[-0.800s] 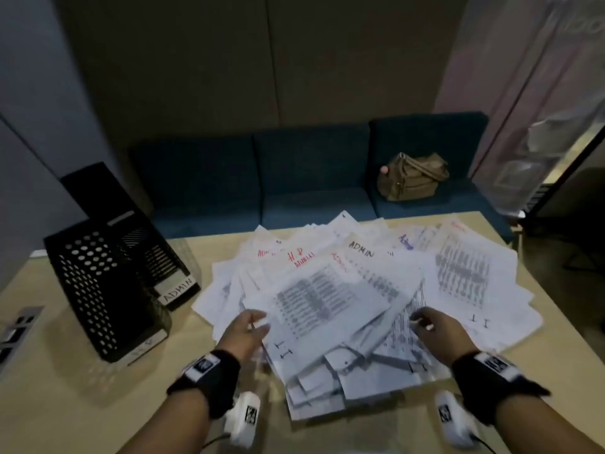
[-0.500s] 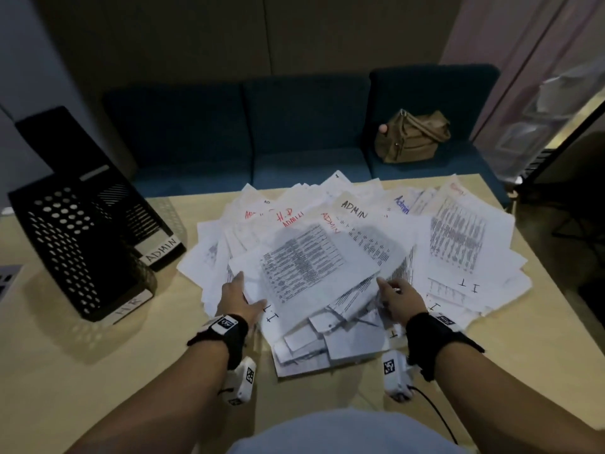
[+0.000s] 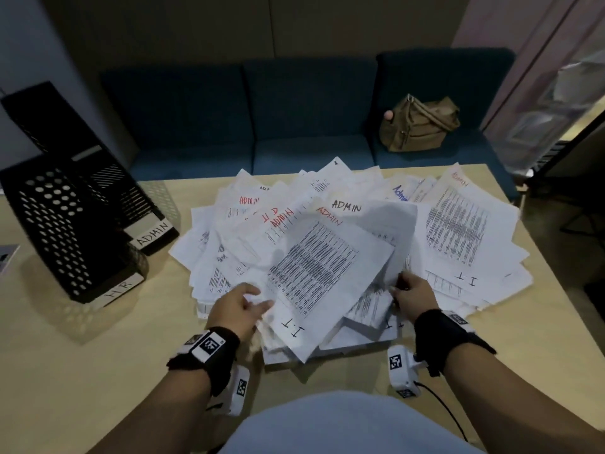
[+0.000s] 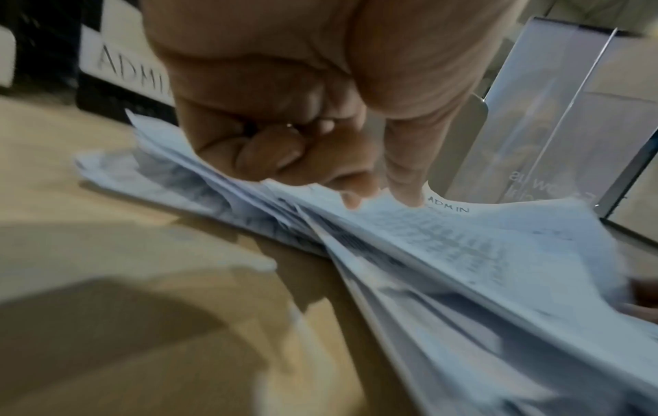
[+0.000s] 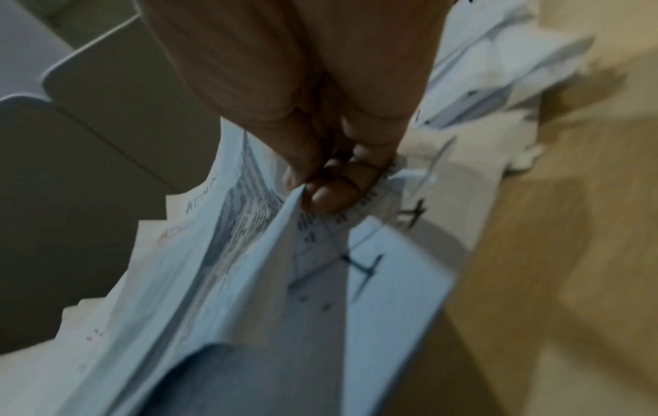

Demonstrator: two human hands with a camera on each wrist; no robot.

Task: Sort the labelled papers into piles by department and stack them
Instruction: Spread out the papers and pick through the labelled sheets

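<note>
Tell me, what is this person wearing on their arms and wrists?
Both forearms are bare, with no sleeves in view. The left hand and right hand each have a wide black wrist band carrying a white tag printed with a black square code. A small white camera unit with similar codes hangs below each wrist; a thin black cable trails from the right one.

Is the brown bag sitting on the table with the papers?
No, the brown bag sits on the blue sofa behind the table, apart from the papers.
</note>
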